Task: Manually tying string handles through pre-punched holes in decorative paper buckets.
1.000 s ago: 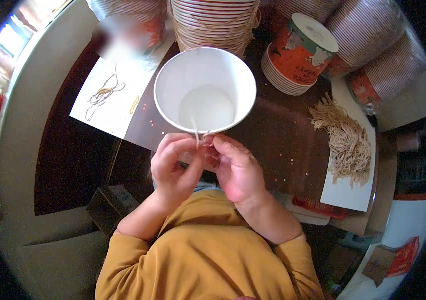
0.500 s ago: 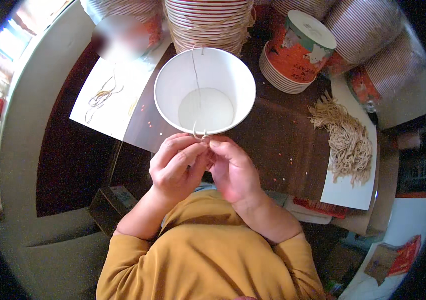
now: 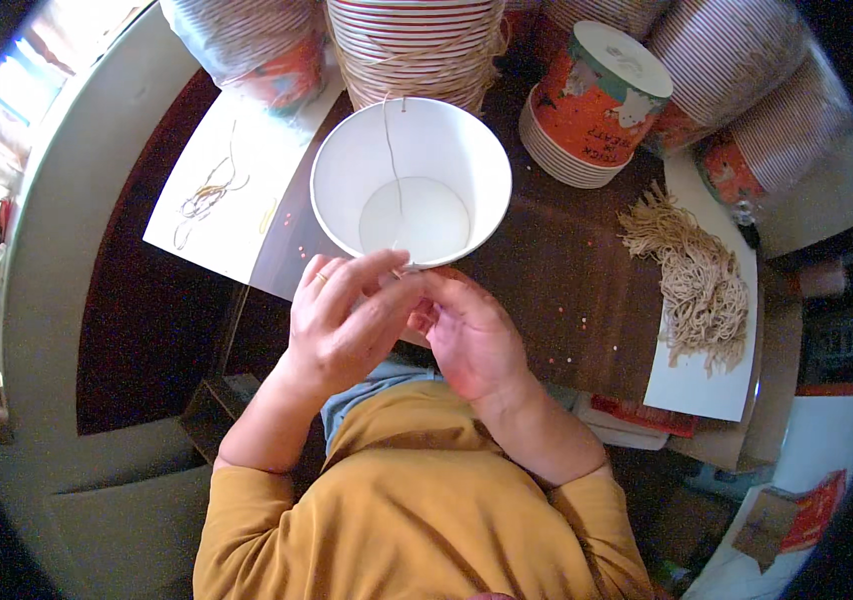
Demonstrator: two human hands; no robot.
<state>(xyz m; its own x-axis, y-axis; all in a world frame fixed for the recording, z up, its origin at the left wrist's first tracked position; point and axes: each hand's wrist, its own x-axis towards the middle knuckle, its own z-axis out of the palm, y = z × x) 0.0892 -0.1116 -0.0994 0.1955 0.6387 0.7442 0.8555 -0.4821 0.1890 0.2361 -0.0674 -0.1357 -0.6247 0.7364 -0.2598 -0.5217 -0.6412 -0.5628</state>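
A white paper bucket (image 3: 482, 190) stands in front of me, its mouth tipped toward me. A thin beige cord (image 3: 389, 150) is fixed at a hole in the far rim and hangs down inside. Both hands meet at the near rim. My left hand (image 3: 342, 320) has its fingers bent over the rim, closed around the cord's near end. Against the outside of the rim, my right hand (image 3: 477, 340) is closed, thumb and fingers pinched at the same spot. The cord there is mostly hidden by my fingers.
A bundle of beige cords (image 3: 692, 280) lies on white card at the right. Behind stand a tall stack of buckets (image 3: 417, 50), an upturned orange-and-green stack (image 3: 597, 110) and plastic-wrapped stacks (image 3: 732, 65). Loose cords (image 3: 209, 195) lie on the left sheet. Small bits dot the brown table (image 3: 537, 290).
My left hand has shifted slightly left and its fingers have lifted over the rim. The cord loop and knot seen earlier at the near rim are now mostly covered. My right hand has barely moved.
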